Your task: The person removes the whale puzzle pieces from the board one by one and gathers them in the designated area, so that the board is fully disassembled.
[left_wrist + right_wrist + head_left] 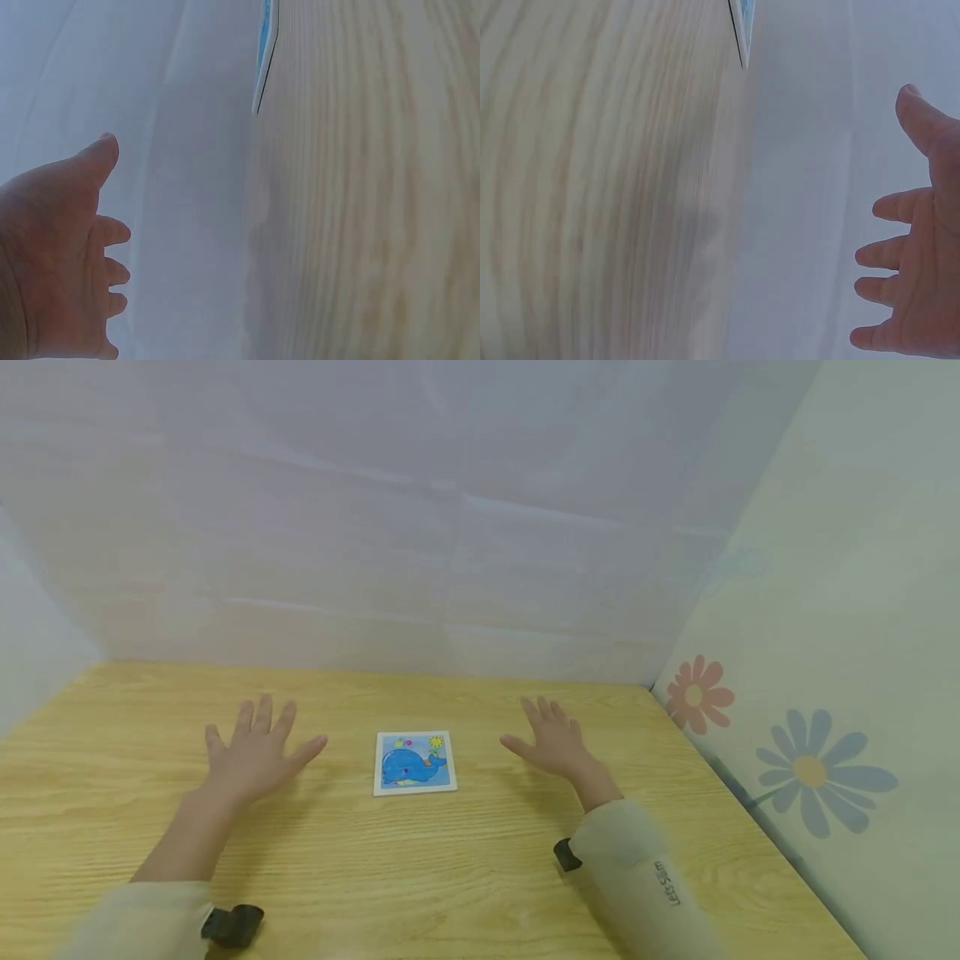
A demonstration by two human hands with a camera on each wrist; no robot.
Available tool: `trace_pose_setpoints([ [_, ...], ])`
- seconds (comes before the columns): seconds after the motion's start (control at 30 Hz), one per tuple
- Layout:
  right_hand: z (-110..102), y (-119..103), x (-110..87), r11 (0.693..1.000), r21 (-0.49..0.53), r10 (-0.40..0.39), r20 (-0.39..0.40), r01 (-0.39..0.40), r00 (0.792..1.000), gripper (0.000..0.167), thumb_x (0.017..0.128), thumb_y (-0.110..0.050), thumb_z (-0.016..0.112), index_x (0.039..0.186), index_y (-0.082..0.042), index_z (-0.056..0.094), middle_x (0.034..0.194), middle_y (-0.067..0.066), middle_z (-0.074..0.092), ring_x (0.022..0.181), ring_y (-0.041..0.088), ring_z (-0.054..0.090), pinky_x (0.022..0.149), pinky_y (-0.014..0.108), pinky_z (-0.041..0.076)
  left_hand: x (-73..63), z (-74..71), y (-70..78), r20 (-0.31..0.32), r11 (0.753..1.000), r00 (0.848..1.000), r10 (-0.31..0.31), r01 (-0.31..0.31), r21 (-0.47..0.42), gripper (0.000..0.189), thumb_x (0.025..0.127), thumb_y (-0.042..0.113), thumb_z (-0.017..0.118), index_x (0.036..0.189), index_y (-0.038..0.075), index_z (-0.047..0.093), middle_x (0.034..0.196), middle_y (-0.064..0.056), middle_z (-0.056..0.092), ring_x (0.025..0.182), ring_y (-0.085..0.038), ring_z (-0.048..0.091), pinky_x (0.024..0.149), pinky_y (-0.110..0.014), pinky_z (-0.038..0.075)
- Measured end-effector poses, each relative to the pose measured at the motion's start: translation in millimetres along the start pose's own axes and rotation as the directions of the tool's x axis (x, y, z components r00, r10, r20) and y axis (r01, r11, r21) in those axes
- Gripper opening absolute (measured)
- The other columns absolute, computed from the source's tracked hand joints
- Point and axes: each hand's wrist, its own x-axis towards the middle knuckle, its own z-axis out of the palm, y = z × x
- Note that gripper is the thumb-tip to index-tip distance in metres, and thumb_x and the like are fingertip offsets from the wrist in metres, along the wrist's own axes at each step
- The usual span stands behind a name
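A square white-bordered picture board lies flat on the wooden table, showing a blue whale, a yellow sun and small coloured shapes. To its left, my left hand hovers above the tabletop with fingers spread and holds nothing. My right hand is held over the table on the other side of the board, its fingers extended and its palm down. Neither hand touches the board. In both wrist views the palms are bare, and only a corner of the board shows at the top edge.
The wood-grain table meets a pale, creased sheet at the back. On the right stands a light wall with a red flower and a blue flower. Black bands sit at both sleeves.
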Motion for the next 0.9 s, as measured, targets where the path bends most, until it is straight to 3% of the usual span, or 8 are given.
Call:
trace_pose_setpoints([
  [0.4, 22, -34, 20.1, 1.000, 0.021, -0.008, 0.039, 0.007, 0.999, 0.077, 0.082, -0.057, 0.040, 0.139, -0.012, 0.016, 0.141, 0.015, 0.009, 0.127, 0.034, 0.004, 0.095, 0.056, 0.008, 14.0, 20.5, 36.5, 0.004, 0.998, 0.999, 0.048, -0.048, -0.048, 0.086, 0.082, 0.063, 0.029, 0.137, 0.000, 0.012, 0.137, -0.029, -0.004, 0.122, -0.042, -0.013, 0.081, -0.064, -0.016],
  [0.6, 37, -47, 29.1, 0.998, 0.059, -0.012, 0.089, 0.007, 0.996, 0.075, 0.082, -0.056, 0.041, 0.139, -0.013, 0.017, 0.142, 0.014, 0.011, 0.127, 0.032, 0.005, 0.095, 0.056, 0.008, 22.1, 34.6, 45.4, 0.008, 0.998, 0.999, 0.044, -0.044, -0.044, 0.086, 0.081, 0.065, 0.028, 0.137, 0.001, 0.015, 0.138, -0.028, -0.001, 0.123, -0.043, -0.008, 0.083, -0.064, -0.014],
  [0.77, 46, -53, 34.6, 0.992, 0.124, -0.042, 0.126, 0.026, 0.991, 0.073, 0.083, -0.054, 0.041, 0.139, -0.012, 0.017, 0.141, 0.013, 0.014, 0.128, 0.030, 0.007, 0.095, 0.055, 0.009, 26.0, 45.1, 50.8, 0.033, 0.998, 0.998, 0.055, -0.054, -0.032, 0.087, 0.080, 0.066, 0.027, 0.136, 0.000, 0.018, 0.137, -0.029, 0.003, 0.123, -0.044, -0.004, 0.084, -0.065, -0.011],
  [0.9, 52, -50, 38.5, 0.966, 0.257, -0.077, 0.136, 0.040, 0.988, 0.071, 0.084, -0.048, 0.047, 0.137, -0.009, 0.021, 0.140, 0.011, 0.020, 0.127, 0.027, 0.013, 0.097, 0.048, 0.014, 27.9, 54.6, 53.8, 0.041, 0.997, 0.996, 0.076, -0.075, -0.029, 0.084, 0.081, 0.064, 0.029, 0.136, 0.001, 0.021, 0.137, -0.028, 0.008, 0.123, -0.044, 0.000, 0.085, -0.066, -0.007],
])
